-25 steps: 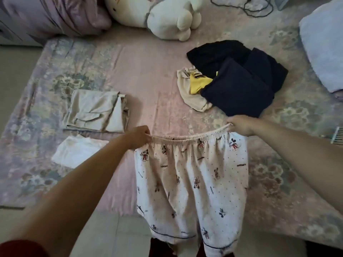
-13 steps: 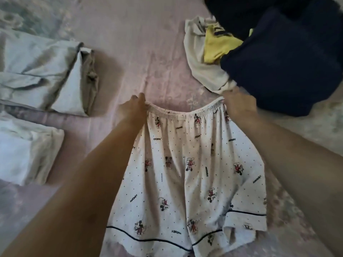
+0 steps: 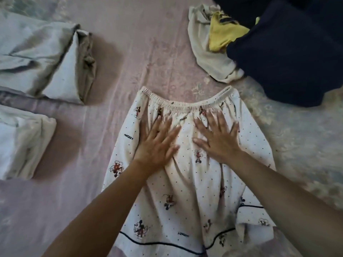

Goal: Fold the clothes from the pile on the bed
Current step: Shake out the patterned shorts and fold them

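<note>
White cartoon-print shorts (image 3: pixel 185 186) with dark piping lie spread flat on the pink bedspread (image 3: pixel 144 52), their elastic waistband away from me. My left hand (image 3: pixel 157 140) presses flat on the cloth just below the waistband, fingers spread. Beside it my right hand (image 3: pixel 217 136) lies flat on the shorts too, fingers straight. The unfolded pile sits at the upper right: a dark navy garment (image 3: pixel 289 58), a yellow piece (image 3: pixel 222 36) and a cream one (image 3: pixel 209 58).
Two folded garments lie at the left: a beige one (image 3: pixel 44 58) farther back and a white one (image 3: pixel 20 143) nearer me. The floral part of the bedspread (image 3: pixel 300 145) runs along the right.
The shorts have gone from hanging by the waistband to lying flat on the bed. Both hands released the waistband and now press open on the cloth. The camera has come closer.
</note>
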Tool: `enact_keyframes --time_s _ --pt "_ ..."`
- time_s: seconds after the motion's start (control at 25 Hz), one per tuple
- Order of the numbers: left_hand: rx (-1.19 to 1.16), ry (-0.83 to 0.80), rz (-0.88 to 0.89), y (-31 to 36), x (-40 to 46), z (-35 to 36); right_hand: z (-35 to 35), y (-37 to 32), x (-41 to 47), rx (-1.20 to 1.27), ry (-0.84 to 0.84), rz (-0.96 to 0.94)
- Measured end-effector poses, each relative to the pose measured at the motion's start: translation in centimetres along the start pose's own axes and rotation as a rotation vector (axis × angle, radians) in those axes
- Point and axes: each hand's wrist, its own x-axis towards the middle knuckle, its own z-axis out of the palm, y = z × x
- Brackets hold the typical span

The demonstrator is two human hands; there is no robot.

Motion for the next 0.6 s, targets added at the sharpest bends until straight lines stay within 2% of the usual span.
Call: enact_keyframes --time_s 0.12,0.4,0.52,0.6 --pt "0.001 0.104 -0.012 -0.5 0.1 1.3 1.4 0.2 0.6 -0.037 0.156 -0.014" --pt "-0.13 0.358 -0.084 -0.4 0.1 3.5 2.2 0.6 1.0 -0.042 0.341 -0.058" --pt "-0.188 0.385 -0.169 -1.1 -1.0 2.7 -0.1 0.0 3.1 0.048 0.596 -0.194" --pt "-0.161 0.343 -0.266 -2.5 -2.1 2.0 -2.2 -1.5 5.1 0.116 0.672 -0.36"
